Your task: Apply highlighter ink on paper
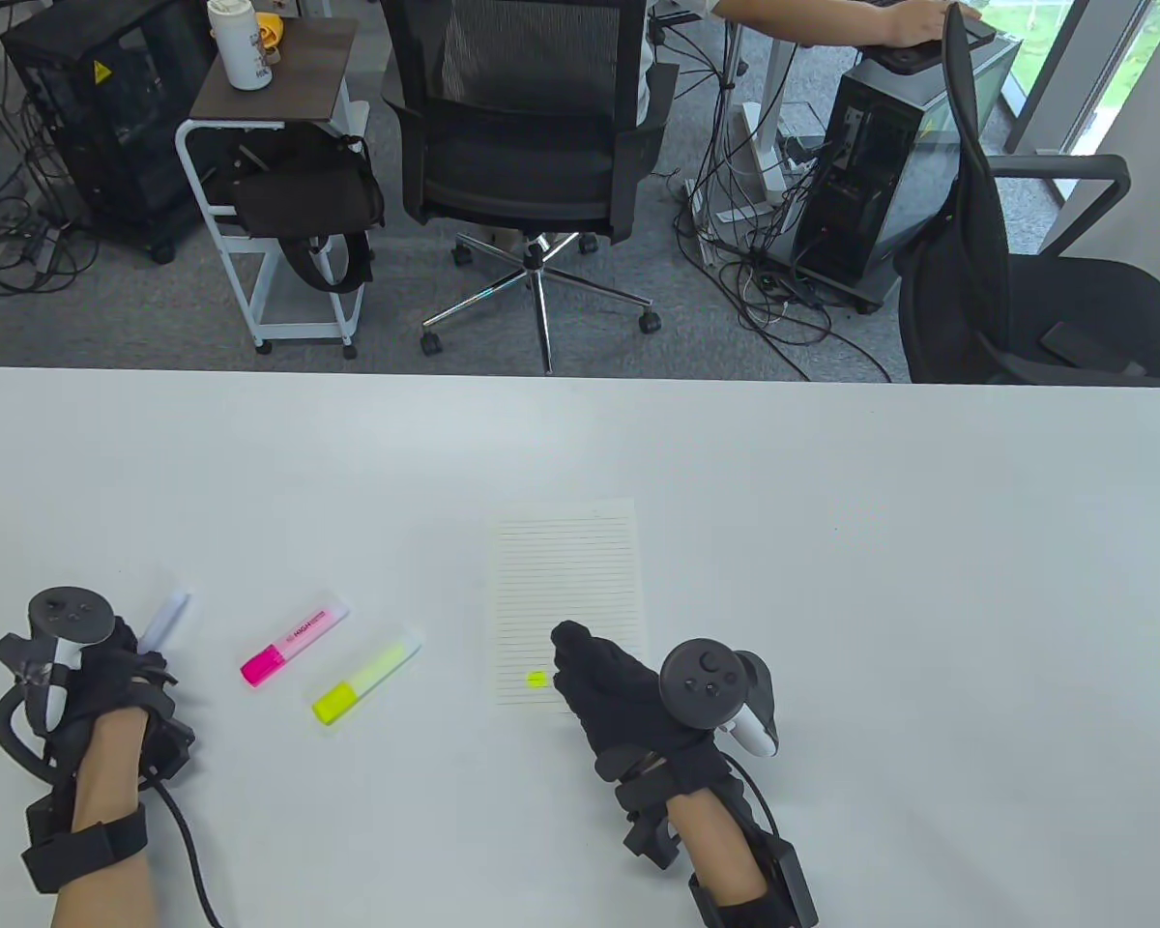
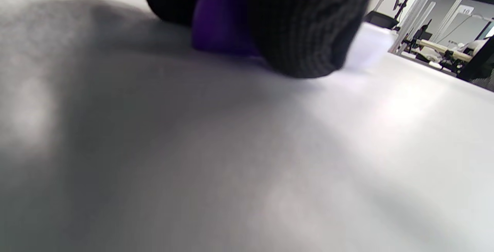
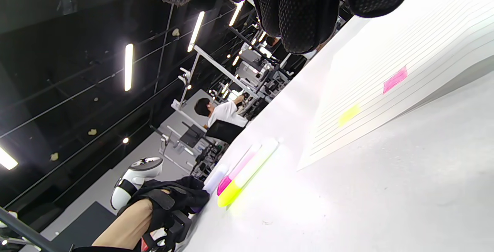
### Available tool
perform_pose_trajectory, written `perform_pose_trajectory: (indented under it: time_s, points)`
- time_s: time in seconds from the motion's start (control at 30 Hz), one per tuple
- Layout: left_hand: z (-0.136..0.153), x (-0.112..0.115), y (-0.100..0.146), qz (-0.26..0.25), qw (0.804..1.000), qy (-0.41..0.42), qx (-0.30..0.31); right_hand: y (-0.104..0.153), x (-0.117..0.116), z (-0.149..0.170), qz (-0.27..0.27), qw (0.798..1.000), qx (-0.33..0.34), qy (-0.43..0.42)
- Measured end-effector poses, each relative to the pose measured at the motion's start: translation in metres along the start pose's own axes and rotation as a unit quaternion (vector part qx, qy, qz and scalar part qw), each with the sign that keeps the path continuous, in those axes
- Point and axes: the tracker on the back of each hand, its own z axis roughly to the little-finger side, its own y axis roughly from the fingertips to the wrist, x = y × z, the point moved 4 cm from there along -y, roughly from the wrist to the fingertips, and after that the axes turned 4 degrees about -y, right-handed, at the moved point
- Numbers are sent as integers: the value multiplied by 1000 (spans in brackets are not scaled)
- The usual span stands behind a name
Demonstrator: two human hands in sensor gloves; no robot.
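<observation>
A white lined sheet of paper lies flat near the middle of the white table, well back from every table edge. On its lower left part sits a small yellow-green ink mark; the right wrist view also shows a pink ink mark further along the sheet, which the glove hides from above.

The right hand, in a black sensor glove, rests on the sheet's lower right corner, at about 5 o'clock from the sheet's centre, fingers loosely extended and grasping nothing that shows.

At 9 o'clock from the paper lie two capped highlighters, side by side and apart from each other: a yellow highlighter with a clear cap nearer the sheet, and a pink highlighter with a clear cap beyond it.

Further toward 9 o'clock, close to the table's left edge, the left hand lies on a purple highlighter, whose pale capped end pokes out past the fingers toward 1 o'clock. Its fingers curl over the barrel; whether they clench it I cannot tell.

Bare tabletop spreads wide at 12 and 3 o'clock of the sheet.
</observation>
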Motion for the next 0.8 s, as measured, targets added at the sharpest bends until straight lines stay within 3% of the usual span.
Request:
perform_pose_trajectory:
  time_s: [0.2,0.4,0.6,0.7,0.8]
  points:
    - [-4,-9,10,-19,998,62,20,0,1,0,1,1000,-1,-1]
    - [-59,-35,61,-83,981,69,160,0,2,0,3,1000,1,-2]
    - [-144,-20,157,-54,903,105,413,0,1,-2,9,1000,9,-1]
    - [-183,9,211,-13,853,55,519,0,-3,-7,5,1000,20,6]
    - [-203,38,250,26,823,21,568,-1,-7,-12,-11,999,41,12]
